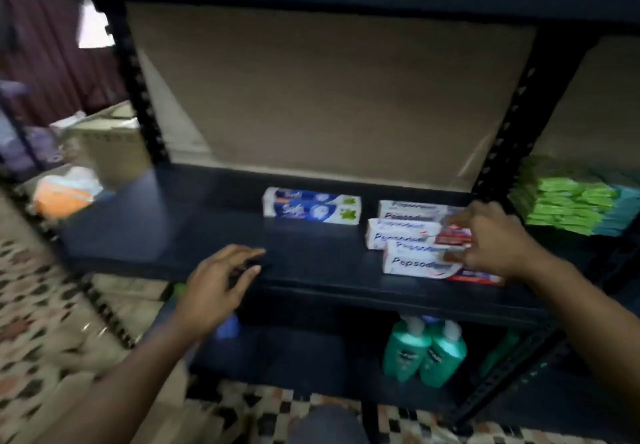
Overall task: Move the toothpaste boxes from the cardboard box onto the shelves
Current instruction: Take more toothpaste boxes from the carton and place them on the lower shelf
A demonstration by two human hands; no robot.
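A knee (325, 423) in dark cloth sits at the bottom of the view above the patterned floor (45, 305), with both forearms reaching up from it toward the black shelf (311, 263).

The left hand (221, 280) hovers over the shelf's front edge, left of centre, fingers spread and loose, holding nothing.

The right hand (498, 239) is at the shelf's right end, with thumb and fingers curled onto the red ends of the white Pepsodent boxes (408, 235). The blur hides exactly which box it pinches. These boxes lie flat in stepped rows running from the back toward the front edge, and the front one sits just short of that edge. A pair of blue-and-white boxes (311, 206) lies at the back near the centre, apart from them.

Green bottles (426, 353) stand on the lower shelf. Green packs (568, 201) fill the bay beyond the right upright. A blurred cardboard box (107, 145) sits off to the left, past the left upright.

This looks like the placing step, with the boxes being set down and squared up. Next the right hand would need to let go without dragging the front box over the edge. Then a hand would turn left to the carton for more; most of the shelf's left half is free to take them
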